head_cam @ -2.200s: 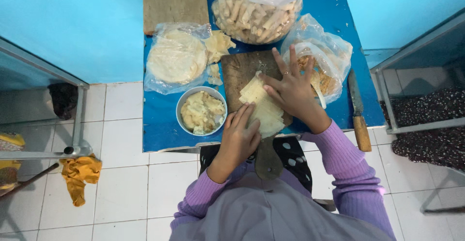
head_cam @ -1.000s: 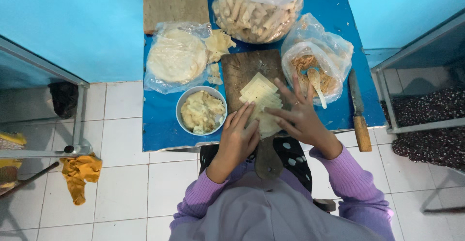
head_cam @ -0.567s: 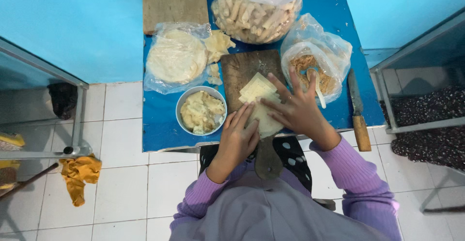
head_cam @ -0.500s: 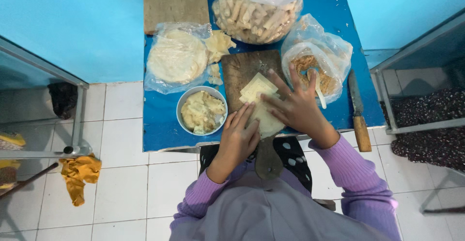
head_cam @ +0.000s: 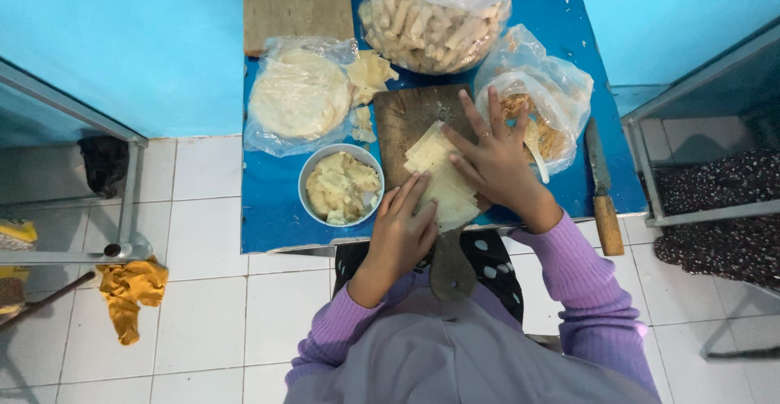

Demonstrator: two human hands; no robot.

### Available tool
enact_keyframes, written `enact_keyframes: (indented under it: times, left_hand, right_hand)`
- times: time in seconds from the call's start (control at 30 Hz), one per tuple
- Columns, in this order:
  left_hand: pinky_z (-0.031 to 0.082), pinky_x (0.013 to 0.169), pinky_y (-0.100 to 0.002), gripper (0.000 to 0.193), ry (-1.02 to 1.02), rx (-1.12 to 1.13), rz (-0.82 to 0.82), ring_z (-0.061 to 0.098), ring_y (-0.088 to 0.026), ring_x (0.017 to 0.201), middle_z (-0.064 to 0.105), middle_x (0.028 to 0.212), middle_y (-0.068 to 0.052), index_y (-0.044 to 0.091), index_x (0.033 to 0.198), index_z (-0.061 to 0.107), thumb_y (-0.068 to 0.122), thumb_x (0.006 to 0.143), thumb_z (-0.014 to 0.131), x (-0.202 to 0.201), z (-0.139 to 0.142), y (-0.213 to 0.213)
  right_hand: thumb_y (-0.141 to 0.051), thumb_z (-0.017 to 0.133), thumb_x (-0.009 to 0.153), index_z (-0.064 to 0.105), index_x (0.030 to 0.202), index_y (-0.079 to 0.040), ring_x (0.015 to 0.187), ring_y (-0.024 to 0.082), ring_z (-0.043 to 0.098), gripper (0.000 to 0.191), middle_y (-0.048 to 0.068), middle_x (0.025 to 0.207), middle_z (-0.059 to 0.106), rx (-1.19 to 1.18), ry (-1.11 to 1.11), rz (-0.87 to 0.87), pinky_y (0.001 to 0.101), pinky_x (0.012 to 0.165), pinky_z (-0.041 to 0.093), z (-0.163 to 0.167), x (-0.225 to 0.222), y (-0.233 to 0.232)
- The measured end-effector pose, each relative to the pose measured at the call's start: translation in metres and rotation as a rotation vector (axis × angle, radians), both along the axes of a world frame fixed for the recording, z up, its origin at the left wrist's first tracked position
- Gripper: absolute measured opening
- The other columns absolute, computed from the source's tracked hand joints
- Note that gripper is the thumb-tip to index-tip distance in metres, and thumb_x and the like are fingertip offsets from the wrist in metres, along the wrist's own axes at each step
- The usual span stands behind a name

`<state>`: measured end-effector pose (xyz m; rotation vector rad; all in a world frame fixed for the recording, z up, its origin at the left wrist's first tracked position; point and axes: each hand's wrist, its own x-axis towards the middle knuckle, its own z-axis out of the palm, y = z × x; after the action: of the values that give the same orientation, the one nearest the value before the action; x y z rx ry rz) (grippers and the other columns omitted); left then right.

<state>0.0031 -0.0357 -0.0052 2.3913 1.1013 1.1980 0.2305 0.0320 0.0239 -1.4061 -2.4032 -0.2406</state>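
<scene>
Fingers of my left hand [head_cam: 406, 229] and right hand [head_cam: 493, 156] lie flat, ungripped, on the pastry sheet [head_cam: 443, 181]; I press evenly, keeping its edges square on the board [head_cam: 402, 116].

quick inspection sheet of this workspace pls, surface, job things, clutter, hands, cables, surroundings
surface: blue table, crowded.
job's things: pale wrapper sheet on a wooden cutting board; bowl of filling beside it.
clutter: bag of flat wrappers, bag of rolls, bag of crumbs, knife at the table edge, second board.
hands: left hand and right hand both press on the sheet.
cables: nothing seen.
surroundings: white tiled floor, yellow cloth, turquoise wall.
</scene>
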Motion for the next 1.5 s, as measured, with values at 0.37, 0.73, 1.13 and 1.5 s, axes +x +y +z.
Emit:
enact_keyframes:
  times: [0.37, 0.73, 1.13, 1.5]
  left_hand:
    - [0.041, 0.111, -0.049, 0.024, 0.005, -0.008, 0.001, 0.052, -0.038, 0.14, 0.057, 0.144, -0.025, 0.001, 0.109, 0.072, 0.008, 0.086, 0.07, 0.0, 0.003, 0.0]
    - [0.042, 0.111, -0.049, 0.023, -0.007, -0.003, 0.008, 0.052, -0.037, 0.14, 0.058, 0.144, -0.024, 0.001, 0.109, 0.073, 0.007, 0.086, 0.07, 0.001, 0.003, -0.001]
    - [0.04, 0.111, -0.049, 0.028, 0.044, -0.003, 0.01, 0.051, -0.037, 0.141, 0.056, 0.147, -0.023, 0.001, 0.111, 0.068, 0.008, 0.084, 0.071, -0.001, -0.004, 0.002]
    - [0.043, 0.111, -0.052, 0.026, -0.102, 0.035, -0.006, 0.053, -0.043, 0.133, 0.053, 0.147, -0.025, -0.004, 0.114, 0.059, 0.009, 0.094, 0.071, -0.004, -0.006, 0.003]
  right_hand:
    - [-0.031, 0.066, 0.093, 0.078, 0.12, -0.028, 0.157, 0.044, 0.006, 0.03, 0.01, 0.169, 0.026, -0.067, 0.01, 0.063, 0.0816, 0.112, 0.002, 0.013, 0.008, -0.014]
    - [-0.048, 0.057, 0.103, 0.066, 0.143, -0.021, 0.161, 0.043, 0.008, 0.049, 0.014, 0.174, 0.022, -0.011, -0.012, 0.061, 0.08, 0.116, 0.011, -0.003, -0.005, 0.007]
    - [-0.06, 0.062, 0.096, 0.061, 0.149, -0.017, 0.161, 0.042, 0.008, 0.068, 0.015, 0.175, 0.021, 0.132, -0.221, -0.212, 0.0818, 0.114, 0.01, 0.019, -0.012, 0.0]
    - [-0.043, 0.089, 0.067, 0.028, 0.155, -0.014, 0.157, 0.049, 0.005, 0.111, 0.021, 0.168, 0.018, -0.054, 0.232, 0.123, 0.0735, 0.12, 0.011, 0.069, 0.025, -0.142]
